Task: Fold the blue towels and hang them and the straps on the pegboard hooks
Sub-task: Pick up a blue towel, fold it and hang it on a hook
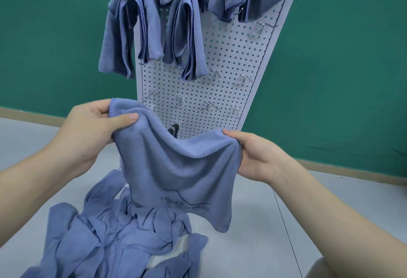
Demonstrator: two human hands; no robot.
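A blue towel point(176, 167) with dark printed lettering hangs spread between my hands in front of the pegboard point(222, 62). My left hand point(92, 123) pinches its upper left corner between thumb and fingers. My right hand point(257, 156) grips its upper right edge. Below it, a heap of loose blue towels point(114, 240) lies on the floor. Several folded blue towels point(132, 29) hang over hooks on the upper pegboard. A dark strap point(174, 130) shows on a low hook just behind the held towel. Bare metal hooks point(244, 79) stick out of the lower board.
The white pegboard stands upright on a grey floor point(308, 211) before a green wall point(352, 57). A wooden skirting strip point(352, 172) runs along the wall's base. A floor seam runs down at the right.
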